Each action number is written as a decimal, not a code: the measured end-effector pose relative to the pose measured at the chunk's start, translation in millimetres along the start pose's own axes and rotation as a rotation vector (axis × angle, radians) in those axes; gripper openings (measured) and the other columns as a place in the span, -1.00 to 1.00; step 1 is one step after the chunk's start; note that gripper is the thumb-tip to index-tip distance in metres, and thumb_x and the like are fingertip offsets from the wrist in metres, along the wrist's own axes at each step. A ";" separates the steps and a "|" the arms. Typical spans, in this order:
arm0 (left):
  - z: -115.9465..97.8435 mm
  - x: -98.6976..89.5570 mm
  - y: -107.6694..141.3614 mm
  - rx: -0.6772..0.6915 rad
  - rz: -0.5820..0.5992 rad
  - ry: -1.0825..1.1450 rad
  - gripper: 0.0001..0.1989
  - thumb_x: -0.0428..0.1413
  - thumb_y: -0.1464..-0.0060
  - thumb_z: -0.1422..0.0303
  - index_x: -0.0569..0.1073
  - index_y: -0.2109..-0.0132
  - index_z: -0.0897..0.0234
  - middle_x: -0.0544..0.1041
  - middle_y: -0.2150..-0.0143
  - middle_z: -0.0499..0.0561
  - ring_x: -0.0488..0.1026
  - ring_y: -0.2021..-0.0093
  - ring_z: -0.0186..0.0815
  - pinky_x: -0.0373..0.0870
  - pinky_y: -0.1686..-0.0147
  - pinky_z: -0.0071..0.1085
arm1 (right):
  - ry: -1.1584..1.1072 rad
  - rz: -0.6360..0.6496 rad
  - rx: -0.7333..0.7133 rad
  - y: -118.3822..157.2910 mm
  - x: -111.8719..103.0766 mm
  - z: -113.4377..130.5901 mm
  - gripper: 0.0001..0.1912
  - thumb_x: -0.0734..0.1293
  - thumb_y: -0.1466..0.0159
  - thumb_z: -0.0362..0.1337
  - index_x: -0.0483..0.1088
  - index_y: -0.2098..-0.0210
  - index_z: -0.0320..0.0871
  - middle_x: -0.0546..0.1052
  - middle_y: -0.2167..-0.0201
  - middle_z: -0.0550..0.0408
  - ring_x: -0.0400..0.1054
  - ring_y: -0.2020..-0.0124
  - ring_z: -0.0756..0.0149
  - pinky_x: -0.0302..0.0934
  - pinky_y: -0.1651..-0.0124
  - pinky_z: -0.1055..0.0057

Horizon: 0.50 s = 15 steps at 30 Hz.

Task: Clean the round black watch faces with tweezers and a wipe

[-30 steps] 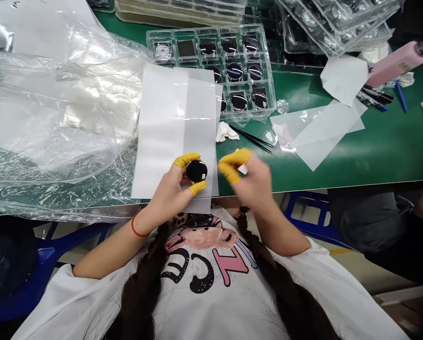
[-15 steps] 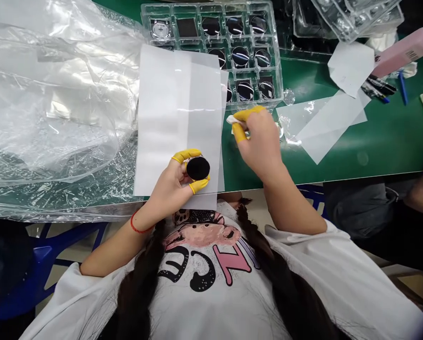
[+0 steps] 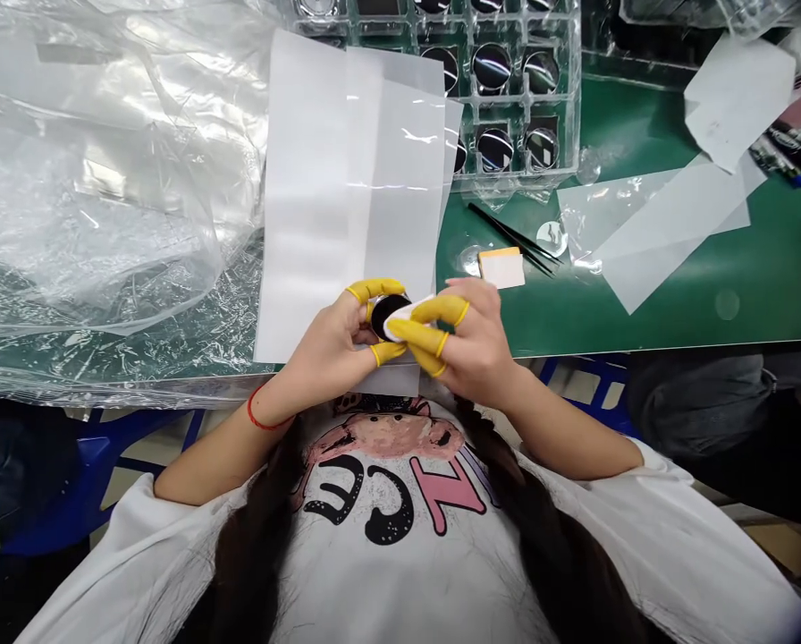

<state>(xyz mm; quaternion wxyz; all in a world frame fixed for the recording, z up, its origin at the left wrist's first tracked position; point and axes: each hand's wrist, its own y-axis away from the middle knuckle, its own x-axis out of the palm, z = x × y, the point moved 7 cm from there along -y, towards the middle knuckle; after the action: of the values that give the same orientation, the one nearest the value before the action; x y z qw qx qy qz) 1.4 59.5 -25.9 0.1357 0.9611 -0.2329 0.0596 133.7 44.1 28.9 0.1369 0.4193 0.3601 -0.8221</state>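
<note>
Over white paper [image 3: 350, 188], left hand [image 3: 326, 344] clamping glossy black disc [image 3: 387, 315], right hand [image 3: 477, 335] pressing white wipe [image 3: 407, 317] there

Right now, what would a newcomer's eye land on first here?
The yellow finger cots at centre, where the left hand grips a black disc and the right hand presses a white wipe to it. Beyond sits a clear tray of discs; plastic sheeting spreads left.

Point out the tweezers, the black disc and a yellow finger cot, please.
Tweezers [image 3: 514, 238], head view, middle of the dark arms.
Black disc [image 3: 385, 317], head view, its exposed glossy face.
Yellow finger cot [image 3: 439, 309], head view, middle of the cot.
</note>
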 end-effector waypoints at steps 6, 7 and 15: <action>-0.7 -0.6 -0.6 0.002 -0.009 -0.084 -0.42 0.34 0.02 0.36 0.34 -0.13 0.20 0.57 0.07 0.01 0.56 0.21 -0.31 0.54 0.26 -0.42 | 0.097 0.032 -0.049 -16.4 2.6 0.2 -0.71 0.18 -0.45 -0.23 0.55 0.17 0.00 0.50 0.22 0.05 0.32 0.11 0.22 0.29 0.02 0.16; -0.6 -0.7 -0.1 -0.001 -0.010 -0.092 -0.42 0.34 0.02 0.37 0.35 -0.13 0.20 0.57 0.04 0.02 0.56 0.19 -0.29 0.54 0.25 -0.41 | 0.073 0.081 -0.068 -16.8 6.1 3.1 -0.70 0.17 -0.45 -0.23 0.56 0.18 0.03 0.50 0.23 0.06 0.32 0.11 0.23 0.29 -0.01 0.16; -1.4 -0.2 -0.6 -0.028 -0.002 -0.003 -0.47 0.36 0.01 0.35 0.38 -0.10 0.19 0.57 0.15 -0.03 0.58 0.17 -0.32 0.56 0.18 -0.44 | -0.118 0.255 0.002 12.0 8.2 -20.3 -0.75 0.22 -0.42 -0.15 0.56 0.20 0.19 0.49 0.30 0.12 0.32 0.09 0.21 0.14 -0.26 -0.06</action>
<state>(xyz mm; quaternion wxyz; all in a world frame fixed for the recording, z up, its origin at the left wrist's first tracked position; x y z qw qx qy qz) 1.4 60.5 -24.7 0.1490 0.9594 -0.2332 0.0550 147.0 50.6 8.8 0.2609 0.4129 0.2945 -0.8214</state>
